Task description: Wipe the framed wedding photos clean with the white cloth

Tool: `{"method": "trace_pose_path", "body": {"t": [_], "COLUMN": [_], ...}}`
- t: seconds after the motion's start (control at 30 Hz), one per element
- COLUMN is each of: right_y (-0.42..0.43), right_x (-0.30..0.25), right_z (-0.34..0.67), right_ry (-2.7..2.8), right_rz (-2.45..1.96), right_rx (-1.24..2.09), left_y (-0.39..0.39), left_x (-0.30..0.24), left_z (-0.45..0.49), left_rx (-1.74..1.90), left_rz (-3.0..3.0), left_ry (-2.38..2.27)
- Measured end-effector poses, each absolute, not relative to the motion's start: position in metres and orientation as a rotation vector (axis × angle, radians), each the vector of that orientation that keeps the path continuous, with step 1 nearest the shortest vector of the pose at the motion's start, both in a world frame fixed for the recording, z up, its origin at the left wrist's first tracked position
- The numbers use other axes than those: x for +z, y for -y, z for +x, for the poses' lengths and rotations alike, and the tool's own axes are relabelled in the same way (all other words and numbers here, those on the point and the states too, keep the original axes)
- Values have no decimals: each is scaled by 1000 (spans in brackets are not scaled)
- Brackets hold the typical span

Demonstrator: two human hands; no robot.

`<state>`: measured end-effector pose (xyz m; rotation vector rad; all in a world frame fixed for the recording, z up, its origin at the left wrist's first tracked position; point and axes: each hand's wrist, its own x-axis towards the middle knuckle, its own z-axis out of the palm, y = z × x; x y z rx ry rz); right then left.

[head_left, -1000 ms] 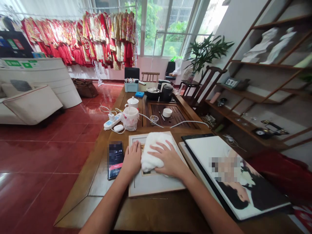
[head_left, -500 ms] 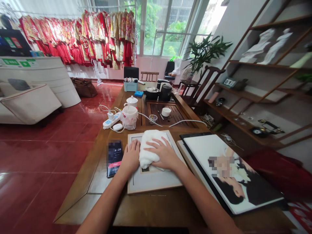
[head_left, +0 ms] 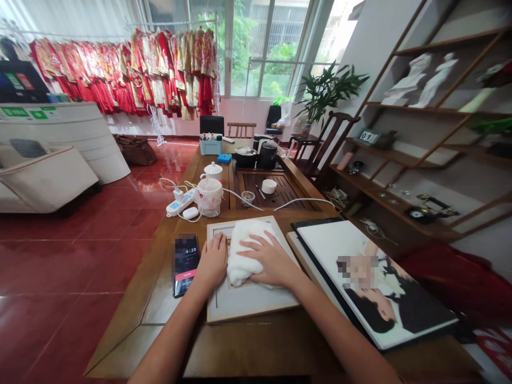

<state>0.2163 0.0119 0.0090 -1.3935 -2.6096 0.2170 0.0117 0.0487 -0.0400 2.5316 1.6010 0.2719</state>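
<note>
A framed picture (head_left: 248,301) with a pale mat and wooden border lies flat on the wooden table (head_left: 260,346) in front of me. A folded white towel (head_left: 244,248) rests on its glass. My right hand (head_left: 272,262) lies flat on the towel, fingers spread, pressing it onto the frame. My left hand (head_left: 212,261) rests flat on the frame's left edge, fingers together and stretched out, beside the towel.
A phone (head_left: 184,264) with a lit screen lies left of the frame. A large photo print (head_left: 372,277) sits on the right. Behind are a power strip (head_left: 180,201), teapots (head_left: 210,194), a tea tray (head_left: 268,192) and chairs. Shelves stand right; red floor lies left.
The view has shifted a little. My right hand with the towel has slid slightly left and nearer on the glass; my left hand stays on the frame's edge.
</note>
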Motion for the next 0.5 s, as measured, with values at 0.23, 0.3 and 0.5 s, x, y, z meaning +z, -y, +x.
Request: {"method": "trace_pose_path", "body": {"t": [0.23, 0.3, 0.5], "right_y": [-18, -11, -15], "right_x": [8, 9, 10], "right_z": [212, 215, 214], "right_ry": [2628, 2681, 2707], "right_rz": [-1317, -1218, -1207], "right_rx": [221, 283, 285], "left_y": [-50, -50, -51], "left_x": [-39, -40, -42], "left_z": [10, 10, 11], "left_rx": [284, 312, 330], "left_rz": [2468, 2448, 2434], "left_ry": [-1567, -1588, -1593]}}
